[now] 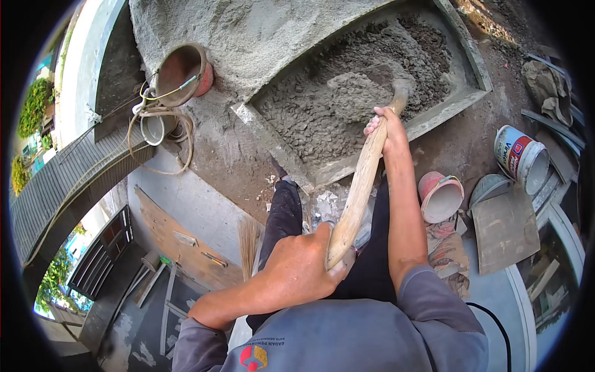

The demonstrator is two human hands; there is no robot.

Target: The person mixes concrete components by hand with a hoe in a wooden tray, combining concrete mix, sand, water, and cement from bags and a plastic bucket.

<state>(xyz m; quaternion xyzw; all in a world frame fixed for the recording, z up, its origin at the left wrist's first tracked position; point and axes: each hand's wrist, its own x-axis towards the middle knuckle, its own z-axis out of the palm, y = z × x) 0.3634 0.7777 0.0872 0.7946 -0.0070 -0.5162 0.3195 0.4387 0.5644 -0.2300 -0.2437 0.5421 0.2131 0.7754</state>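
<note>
A long-handled hoe [359, 186] slants away from my body, its pale wooden handle thick and slightly curved. My left hand [304, 263] is wrapped round the near end of the handle, close to my waist. Farther up, my right hand [390, 129] grips the handle just short of the hoe's head. The head reaches into wet grey mortar [304, 124], and mortar hides most of the blade. A shallow, straight-sided mixing trough [273, 146] holds the mortar, which is heaped and lumpy around the head.
Beyond the trough lies a pile of grey sand [235, 25]. At left stand a red bucket [204, 77] and a coiled hose [183, 133]. On the right are a pink bucket [441, 197], a white paint pail [517, 155] and a board [505, 232]. A broom [248, 242] is beside my leg.
</note>
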